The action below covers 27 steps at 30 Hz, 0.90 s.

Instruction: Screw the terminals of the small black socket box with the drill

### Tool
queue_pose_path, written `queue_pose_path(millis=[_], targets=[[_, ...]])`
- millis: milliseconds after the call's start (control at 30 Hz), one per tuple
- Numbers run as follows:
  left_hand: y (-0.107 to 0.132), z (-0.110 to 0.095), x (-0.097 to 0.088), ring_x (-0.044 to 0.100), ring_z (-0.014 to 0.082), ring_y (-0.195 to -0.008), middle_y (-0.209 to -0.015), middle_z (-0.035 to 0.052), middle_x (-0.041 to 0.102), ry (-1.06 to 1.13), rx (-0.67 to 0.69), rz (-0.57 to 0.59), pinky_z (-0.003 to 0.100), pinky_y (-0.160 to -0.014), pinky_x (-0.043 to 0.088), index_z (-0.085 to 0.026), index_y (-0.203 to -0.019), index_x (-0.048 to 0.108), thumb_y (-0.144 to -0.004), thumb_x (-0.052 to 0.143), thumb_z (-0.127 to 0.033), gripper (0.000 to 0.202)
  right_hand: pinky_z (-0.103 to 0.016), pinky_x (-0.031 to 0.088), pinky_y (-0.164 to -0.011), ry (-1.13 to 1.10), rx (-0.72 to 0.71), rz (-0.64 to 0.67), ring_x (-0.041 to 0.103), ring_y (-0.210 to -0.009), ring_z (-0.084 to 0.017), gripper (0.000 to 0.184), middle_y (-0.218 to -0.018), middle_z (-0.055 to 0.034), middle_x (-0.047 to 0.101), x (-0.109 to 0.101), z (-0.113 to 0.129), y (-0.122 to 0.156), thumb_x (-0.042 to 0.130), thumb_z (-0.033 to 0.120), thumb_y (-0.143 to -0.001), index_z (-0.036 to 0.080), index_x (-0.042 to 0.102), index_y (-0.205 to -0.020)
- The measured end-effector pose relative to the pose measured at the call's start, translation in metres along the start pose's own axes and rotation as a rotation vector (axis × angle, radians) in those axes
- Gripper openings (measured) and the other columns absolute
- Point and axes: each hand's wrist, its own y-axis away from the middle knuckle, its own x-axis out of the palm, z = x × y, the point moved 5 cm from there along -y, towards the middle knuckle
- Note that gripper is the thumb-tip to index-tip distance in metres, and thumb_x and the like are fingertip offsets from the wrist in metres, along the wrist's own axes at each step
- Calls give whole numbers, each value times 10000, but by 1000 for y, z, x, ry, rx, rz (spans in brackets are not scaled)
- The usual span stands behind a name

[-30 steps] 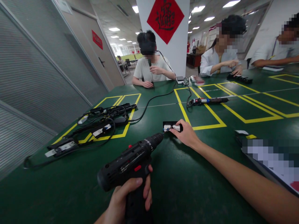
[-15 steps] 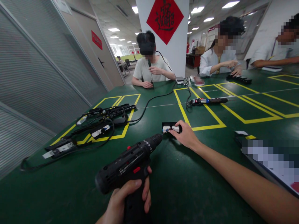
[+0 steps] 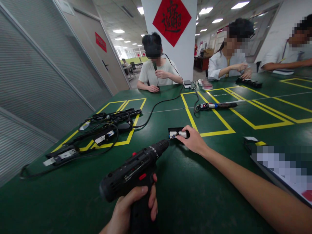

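My left hand [image 3: 137, 204] is wrapped around the handle of a black cordless drill [image 3: 133, 172] with red buttons. The drill points forward and to the right, its bit meeting or nearly meeting a small black tray-like part [image 3: 172, 130]. White pieces [image 3: 173, 134] and thin bluish wires show inside that part. With thumb and fingers, my right hand [image 3: 192, 139] grips the right end of this part on the green table [image 3: 190, 188]. My fingers hide that end, and whether the bit touches a screw is too small to tell.
Cabled black devices [image 3: 104, 135] lie at left inside yellow tape. Beyond my right hand is a pen-shaped tool [image 3: 216, 105] with a cord. A dark tray [image 3: 268, 169] with a blurred sheet sits at right. Across the table, several people sit; one person [image 3: 159, 70] handles a tool.
Almost nothing differs. The view has shifted very slightly; both hands keep their holds, with the drill still at the small black part.
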Motion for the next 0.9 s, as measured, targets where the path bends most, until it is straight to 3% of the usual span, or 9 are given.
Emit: queue_pose_path(millis=[200, 900], targets=[[2, 0, 4, 556, 168, -483, -599, 5, 540, 7, -20, -41, 339, -575, 431, -110, -1020, 515, -846, 433, -287, 261, -328, 423, -668, -13, 7, 11, 588, -799, -223, 240, -862, -42, 637, 2, -4, -1, 640, 421, -781, 225, 542, -881], [-1, -1, 9, 566, 181, -454, -586, 11, 535, -50, 50, -26, 315, -515, 408, -115, -1043, 503, -839, 431, -275, 270, -325, 420, -656, -26, 0, 40, 580, -792, -218, 251, -851, -36, 626, 0, -4, -2, 632, 439, -781, 228, 540, -881]])
